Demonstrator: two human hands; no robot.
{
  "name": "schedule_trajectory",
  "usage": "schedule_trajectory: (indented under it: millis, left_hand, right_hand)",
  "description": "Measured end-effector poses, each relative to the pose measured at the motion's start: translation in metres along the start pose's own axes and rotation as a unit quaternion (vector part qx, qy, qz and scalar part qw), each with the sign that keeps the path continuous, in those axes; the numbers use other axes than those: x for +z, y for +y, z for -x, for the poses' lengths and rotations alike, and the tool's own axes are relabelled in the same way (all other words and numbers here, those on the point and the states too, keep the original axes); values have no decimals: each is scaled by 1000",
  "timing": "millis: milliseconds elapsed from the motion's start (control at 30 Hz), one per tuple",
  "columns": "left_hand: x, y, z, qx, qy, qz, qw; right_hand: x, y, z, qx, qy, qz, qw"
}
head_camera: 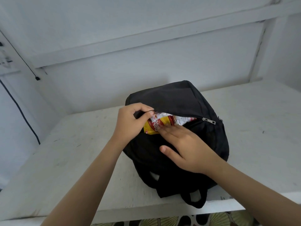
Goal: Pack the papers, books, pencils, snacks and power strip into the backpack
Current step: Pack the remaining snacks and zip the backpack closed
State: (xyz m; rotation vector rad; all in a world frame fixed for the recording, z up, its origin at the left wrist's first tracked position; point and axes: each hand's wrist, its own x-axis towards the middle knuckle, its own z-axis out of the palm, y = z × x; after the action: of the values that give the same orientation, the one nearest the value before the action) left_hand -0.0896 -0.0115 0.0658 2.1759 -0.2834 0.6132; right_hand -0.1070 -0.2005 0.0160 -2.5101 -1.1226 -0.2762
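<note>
A dark cable (pixel 19 110) hangs down the white wall at far left. A white tabletop (pixel 65 160) carries a black backpack (pixel 175 98) at its centre, straps (pixel 193 198) toward the viewer. The left hand (pixel 130 123), fingers curled, pinches the upper edge of an unzipped pocket and lifts it. In the opening lies a red and yellow snack (pixel 160 123) packet, partly inside and partly showing, with a white wrapper beside it. The right hand (pixel 187 149) lies flat, its straight fingers pressing on the snack, thumb spread over the backpack. A metal zipper pull (pixel 209 121) sits at the opening's right end.
</note>
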Motion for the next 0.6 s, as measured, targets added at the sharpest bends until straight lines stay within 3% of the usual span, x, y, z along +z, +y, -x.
schedule_trajectory:
  millis: [133, 333, 500, 600]
  left_hand:
    - [1, -2, 5, -9, 3, -15, 1000]
    - [-2, 4, 0, 18, 22, -26, 999]
    - [-1, -5, 5, 23, -27, -65, 997]
    - [4, -14, 14, 13, -51, -83, 995]
  right_hand:
    - [10, 2, 6, 9, -49, -5, 999]
    - [20, 7, -14, 40, -54, -20, 998]
    - [15, 6, -8, 18, -43, -71, 996]
    - [10, 5, 5, 3, 17, -67, 998]
